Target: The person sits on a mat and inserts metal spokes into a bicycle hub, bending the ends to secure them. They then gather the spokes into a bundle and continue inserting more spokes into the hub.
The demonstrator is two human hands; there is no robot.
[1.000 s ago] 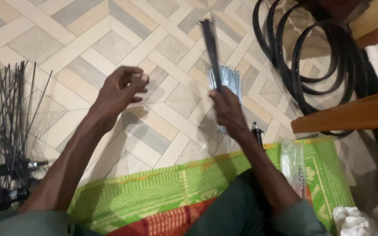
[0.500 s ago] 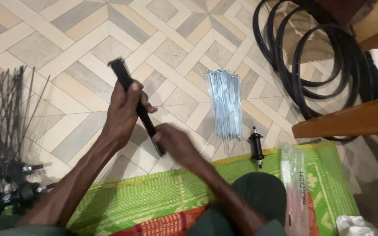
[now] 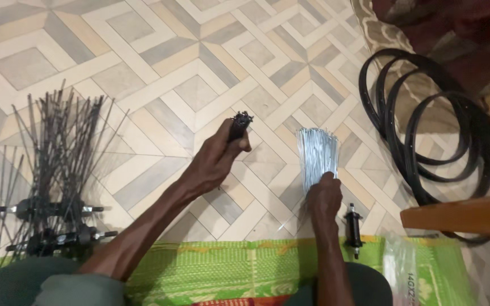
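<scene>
Several black rims (image 3: 438, 136) leaned at the right, beside a wooden edge (image 3: 460, 215), and they were the largest things on the tiled floor (image 3: 160, 68). At the far left stood hubs with black spokes (image 3: 52, 170) already fanned upward from them. A green mat (image 3: 228, 266) lay along the bottom, and one bare black hub (image 3: 353, 229) stood just beside the right wrist, with a clear plastic bag (image 3: 401, 272) near it. The right hand (image 3: 324, 198) rested on the lower end of the silver spokes (image 3: 317, 156), which lay flat on the floor; its fingers were curled down on them, but I could not tell if they truly gripped. The left hand (image 3: 216, 161) was clenched around a black bundle (image 3: 239, 124), upright, well apart from the silver one. Such spokes were probably light, thin and stiff, yet smooth, so loose ones could slide out of a bundle. I judged it better to grasp near the middle, firmly, not at the tips.
</scene>
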